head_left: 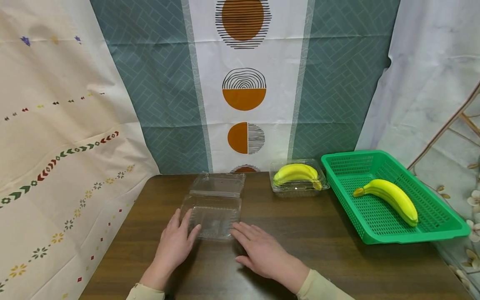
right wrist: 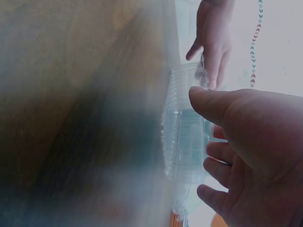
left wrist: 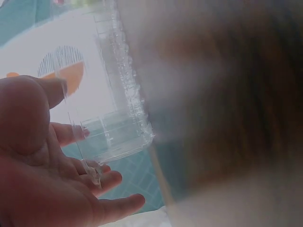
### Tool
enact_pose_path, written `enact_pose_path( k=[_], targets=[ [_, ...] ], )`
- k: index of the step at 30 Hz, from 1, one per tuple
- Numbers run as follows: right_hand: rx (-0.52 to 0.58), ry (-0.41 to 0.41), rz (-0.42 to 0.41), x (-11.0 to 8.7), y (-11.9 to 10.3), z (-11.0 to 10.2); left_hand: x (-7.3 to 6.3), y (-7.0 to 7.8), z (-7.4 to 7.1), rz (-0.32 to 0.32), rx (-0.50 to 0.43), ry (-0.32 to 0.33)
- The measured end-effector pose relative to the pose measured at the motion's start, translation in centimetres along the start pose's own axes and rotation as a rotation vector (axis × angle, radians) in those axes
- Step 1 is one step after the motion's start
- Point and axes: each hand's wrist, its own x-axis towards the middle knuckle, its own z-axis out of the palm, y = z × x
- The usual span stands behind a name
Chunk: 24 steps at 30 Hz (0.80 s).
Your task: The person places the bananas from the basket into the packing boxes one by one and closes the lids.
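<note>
A clear plastic clamshell box (head_left: 215, 216) lies on the brown table with its lid (head_left: 217, 184) folded back away from me, and nothing shows inside it. My left hand (head_left: 174, 243) is at the box's left side, fingers extended along the rim. In the left wrist view, that hand's thumb (left wrist: 54, 90) overlaps the edge of the clear plastic. At the front right corner is my right hand (head_left: 260, 252), palm down, its fingertips right at the rim. The right wrist view has its loosely spread fingers beside the clear wall (right wrist: 182, 137).
Back right stands a closed clear box (head_left: 285, 193) with a yellow banana (head_left: 294, 173) inside. Beside it, a green basket (head_left: 343, 200) holds another banana (head_left: 391, 198). Patterned cloths (head_left: 168, 83) hang behind the table and along both sides.
</note>
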Motion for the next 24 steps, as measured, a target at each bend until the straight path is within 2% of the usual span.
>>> enact_pose_path(
  k=[8, 17, 24],
  targets=[
    [0.016, 0.019, 0.001, -0.7, 0.5, -0.3, -0.3, 0.8, 0.3, -0.001, -0.016, -0.007],
    [0.068, -0.032, 0.056, -1.4, 1.1, -0.7, -0.7, 1.7, 0.4, -0.012, -0.029, -0.039],
    [0.078, -0.009, 0.066, -2.0, 1.7, -0.7, -1.1, 2.4, 0.5, -0.004, -0.010, -0.038]
  ],
)
